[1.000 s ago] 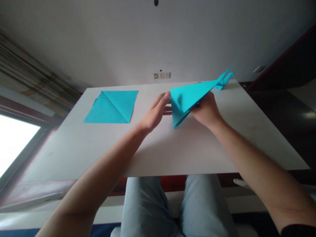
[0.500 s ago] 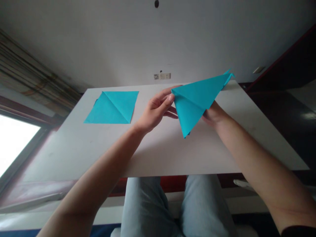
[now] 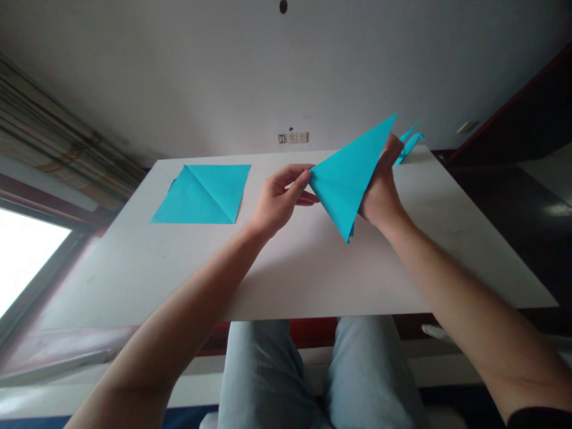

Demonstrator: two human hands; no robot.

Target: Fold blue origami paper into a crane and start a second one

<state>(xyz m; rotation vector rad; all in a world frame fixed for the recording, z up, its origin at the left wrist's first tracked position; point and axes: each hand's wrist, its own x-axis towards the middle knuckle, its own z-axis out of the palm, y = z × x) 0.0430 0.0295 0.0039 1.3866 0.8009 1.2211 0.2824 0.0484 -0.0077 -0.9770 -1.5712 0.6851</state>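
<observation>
Folded turquoise paper (image 3: 346,179), corner-pinched in the grip of the left hand (image 3: 279,199), extends rightward from it, the long edge slanting up beside the right hand (image 3: 379,193), whose closure cannot be told.

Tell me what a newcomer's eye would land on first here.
Most likely the bright turquoise folded paper raised above the pale table, its left corner pinched by the left hand, with the right hand partly hidden behind it. Next, perhaps, the matching creased sheet lying flat to the left, then the bird-like figure near the table's far right corner.
</observation>
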